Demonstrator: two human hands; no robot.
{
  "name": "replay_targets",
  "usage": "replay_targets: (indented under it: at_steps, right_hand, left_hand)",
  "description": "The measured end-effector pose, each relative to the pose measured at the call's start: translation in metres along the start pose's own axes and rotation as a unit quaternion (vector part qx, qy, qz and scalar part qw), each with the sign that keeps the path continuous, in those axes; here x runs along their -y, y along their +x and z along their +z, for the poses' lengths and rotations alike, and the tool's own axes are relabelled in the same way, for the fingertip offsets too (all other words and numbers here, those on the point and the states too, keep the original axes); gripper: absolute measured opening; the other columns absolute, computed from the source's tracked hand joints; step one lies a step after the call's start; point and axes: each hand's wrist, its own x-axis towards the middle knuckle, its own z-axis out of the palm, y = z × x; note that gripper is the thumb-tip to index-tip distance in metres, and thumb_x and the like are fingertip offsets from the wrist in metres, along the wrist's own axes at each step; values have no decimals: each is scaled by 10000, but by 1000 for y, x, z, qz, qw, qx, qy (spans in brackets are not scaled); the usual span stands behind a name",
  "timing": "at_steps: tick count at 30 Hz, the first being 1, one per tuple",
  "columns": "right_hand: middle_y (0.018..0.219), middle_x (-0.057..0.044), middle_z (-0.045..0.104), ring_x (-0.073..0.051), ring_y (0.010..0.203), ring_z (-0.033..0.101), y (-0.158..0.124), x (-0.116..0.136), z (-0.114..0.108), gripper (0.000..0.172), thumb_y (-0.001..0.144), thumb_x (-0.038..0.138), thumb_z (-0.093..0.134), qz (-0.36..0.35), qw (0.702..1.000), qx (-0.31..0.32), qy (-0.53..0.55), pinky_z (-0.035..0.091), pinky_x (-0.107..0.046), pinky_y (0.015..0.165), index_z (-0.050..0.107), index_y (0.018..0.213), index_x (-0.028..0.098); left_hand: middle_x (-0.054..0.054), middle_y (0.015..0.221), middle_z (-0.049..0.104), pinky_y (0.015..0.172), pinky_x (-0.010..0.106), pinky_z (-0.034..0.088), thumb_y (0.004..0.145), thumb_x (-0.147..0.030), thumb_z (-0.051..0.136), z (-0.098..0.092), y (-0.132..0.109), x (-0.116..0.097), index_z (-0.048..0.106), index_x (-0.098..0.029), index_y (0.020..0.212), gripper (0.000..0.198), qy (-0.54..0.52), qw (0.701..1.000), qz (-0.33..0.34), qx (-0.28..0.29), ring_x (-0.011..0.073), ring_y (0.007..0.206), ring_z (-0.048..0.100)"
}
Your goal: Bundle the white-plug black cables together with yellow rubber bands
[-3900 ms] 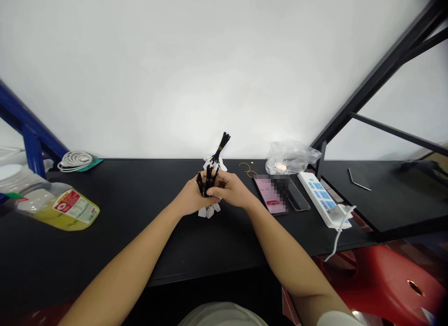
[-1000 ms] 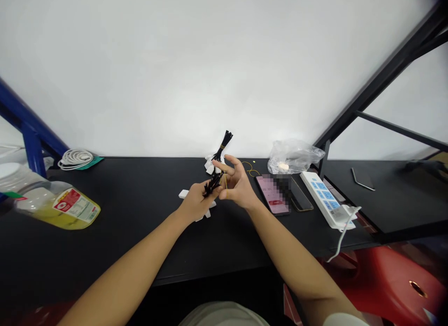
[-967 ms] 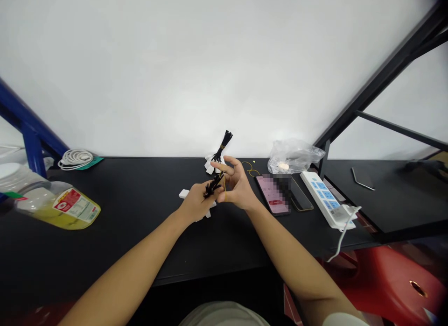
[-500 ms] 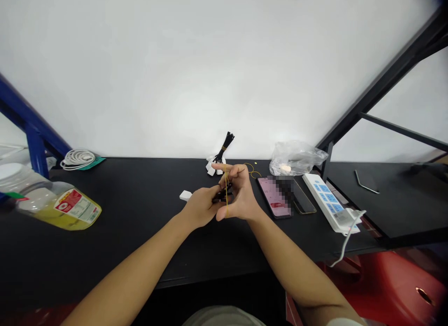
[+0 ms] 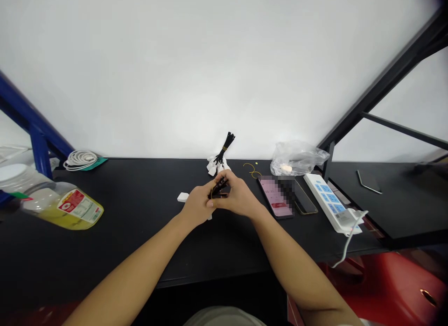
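Two hands working together over the desk (image 5: 105, 251) in the head view: the left hand (image 5: 196, 204) and right hand (image 5: 238, 200) press close, pinching a short bunch of black cables (image 5: 220, 188) between them. Just beyond, a second tied black bunch (image 5: 227, 147) stands on its white tags, a small white tag (image 5: 182, 197) lies beside the left hand, and a yellow wire loop (image 5: 249, 169) sits near the phone (image 5: 276, 196).

we seem to be in a small workshop: we see a black workbench (image 5: 105, 251) on black steel framing (image 5: 385, 90), a power strip (image 5: 331, 203), a coiled white cable (image 5: 80, 160), and a tied bundle of black wires (image 5: 227, 146) with white tags.
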Motion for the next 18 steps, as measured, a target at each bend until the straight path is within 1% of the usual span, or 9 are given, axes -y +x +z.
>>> replay_targets:
  at_steps: [2,4,5,8,10,12,15,17,18]
  right_hand:
    - [803,13,645,-160,714,589,1,-3,-5,425,708,428,824,11,999,-9,-44,458,-270,627,563,984,238]
    - [680,27,594,-131,620,524,3,-7,-9,279,820,459,720,13,997,-6,-72,392,-252,580,597,864,212]
    - [642,27,568,-119,592,490,4,-9,-11,290,872,472,656,10,997,4,-79,361,-248,561,602,792,198]
    - [587,27,480,-99,564,404,6,-12,-14,460,959,495,509,-3,995,38,-88,285,-247,534,552,637,170]
    - [576,40,411,-92,561,356,6,-13,-12,487,965,503,493,-9,995,42,-91,256,-247,531,489,609,171]
    - [575,50,370,-88,556,330,5,-13,-9,486,951,504,518,-14,994,62,-84,247,-245,531,434,600,179]
    - [578,46,440,-90,534,395,2,-12,-3,463,928,506,557,10,987,157,32,302,-237,531,438,615,187]
    - [624,19,561,-100,494,463,1,-11,-1,436,922,512,550,36,957,204,201,373,-251,526,445,641,197]
    - [678,-1,628,-100,456,469,0,-10,0,413,920,511,540,43,934,200,292,402,-266,516,450,661,202]
  left_hand:
    - [-12,667,625,554,248,411,717,-250,716,-1,2,2,643,-198,778,108,11,1000,-4,-4,159,621,576]
    - [-30,630,564,519,230,386,728,-324,742,-3,4,4,606,-185,756,196,-6,1000,-22,-21,127,574,518]
    - [-40,618,536,510,222,380,714,-353,765,-3,5,5,588,-181,748,249,-23,999,-30,-30,113,557,493]
    - [-63,608,494,503,208,384,671,-381,811,-6,8,10,576,-176,802,338,-72,996,-30,-42,88,531,455]
    - [-70,606,488,495,209,391,724,-407,767,-6,9,14,592,-172,920,351,-121,991,-27,-43,82,504,442]
    - [-76,569,453,471,211,380,818,-472,669,-6,11,18,598,-160,958,349,-165,984,-43,-49,80,464,416]
    - [-75,505,392,443,210,357,884,-571,560,-5,13,21,576,-159,787,424,-178,978,-75,-85,79,433,389]
    - [-69,491,384,441,212,356,889,-602,542,-4,13,21,526,-175,699,468,-170,977,-76,-107,81,430,389]
    - [-66,490,382,440,213,351,891,-609,536,-3,12,20,502,-182,674,481,-169,977,-69,-110,80,429,384]
